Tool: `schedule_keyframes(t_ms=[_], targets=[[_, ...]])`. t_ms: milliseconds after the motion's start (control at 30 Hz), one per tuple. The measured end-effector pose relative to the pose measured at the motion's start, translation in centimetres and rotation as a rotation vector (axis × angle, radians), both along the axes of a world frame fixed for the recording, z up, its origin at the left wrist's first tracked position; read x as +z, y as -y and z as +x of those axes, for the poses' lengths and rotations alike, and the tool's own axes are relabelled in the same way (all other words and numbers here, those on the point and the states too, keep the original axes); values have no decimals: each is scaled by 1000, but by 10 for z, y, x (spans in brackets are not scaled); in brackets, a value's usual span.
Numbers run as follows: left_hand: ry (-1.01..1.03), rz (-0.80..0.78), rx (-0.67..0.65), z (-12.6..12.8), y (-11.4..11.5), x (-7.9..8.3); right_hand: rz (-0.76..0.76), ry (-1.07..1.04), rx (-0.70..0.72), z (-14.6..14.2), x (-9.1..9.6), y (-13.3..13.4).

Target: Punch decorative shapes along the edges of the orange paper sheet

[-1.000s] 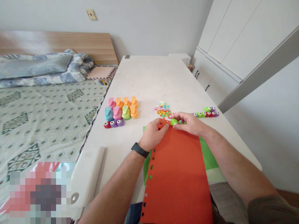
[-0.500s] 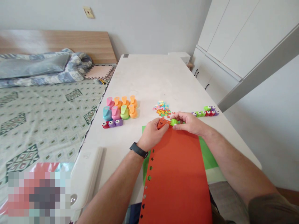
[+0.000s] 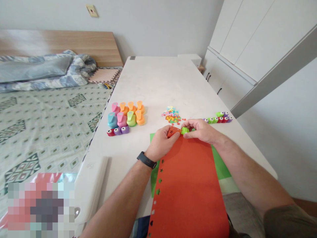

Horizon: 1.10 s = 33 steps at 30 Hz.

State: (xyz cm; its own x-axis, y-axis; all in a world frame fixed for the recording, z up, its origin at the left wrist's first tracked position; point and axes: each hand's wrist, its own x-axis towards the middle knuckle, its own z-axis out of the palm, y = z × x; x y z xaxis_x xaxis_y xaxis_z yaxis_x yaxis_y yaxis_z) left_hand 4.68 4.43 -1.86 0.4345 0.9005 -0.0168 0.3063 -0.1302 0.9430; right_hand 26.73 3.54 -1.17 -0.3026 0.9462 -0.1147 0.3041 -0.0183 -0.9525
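An orange sheet of paper (image 3: 189,185) stretches from the table toward my body, with a row of small punched shapes along its left edge. My left hand (image 3: 162,140) pinches its far left corner between thumb and fingers. At the far edge my right hand (image 3: 201,130) grips a small green craft punch (image 3: 184,131), which sits against the paper beside my left thumb. The punch's slot is hidden. Beneath the orange sheet lies green paper (image 3: 221,163). Just beyond my hands is a pile of colourful paper cutouts (image 3: 172,115).
Larger craft punches (image 3: 122,119) and several small ones (image 3: 117,131) stand at left on the white table (image 3: 158,82). More small punches (image 3: 218,119) line up at right. A white device (image 3: 92,188) lies at the near left edge. A bed (image 3: 54,122) adjoins the table.
The near end of the orange sheet has shifted slightly to the right. Both hands keep their grip in nearly the same place; the view has tilted a little.
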Motion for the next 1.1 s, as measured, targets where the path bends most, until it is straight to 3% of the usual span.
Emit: schedule_keyframes(t_ms=[433, 633, 1100], targets=[[24, -35, 22, 0, 0, -2, 10, 16, -18, -3, -6, -1], [87, -117, -64, -2, 1, -5, 56, 58, -5, -8, 1, 2], [-40, -38, -16, -2, 3, -6, 125, 202, -5, -12, 1, 4]])
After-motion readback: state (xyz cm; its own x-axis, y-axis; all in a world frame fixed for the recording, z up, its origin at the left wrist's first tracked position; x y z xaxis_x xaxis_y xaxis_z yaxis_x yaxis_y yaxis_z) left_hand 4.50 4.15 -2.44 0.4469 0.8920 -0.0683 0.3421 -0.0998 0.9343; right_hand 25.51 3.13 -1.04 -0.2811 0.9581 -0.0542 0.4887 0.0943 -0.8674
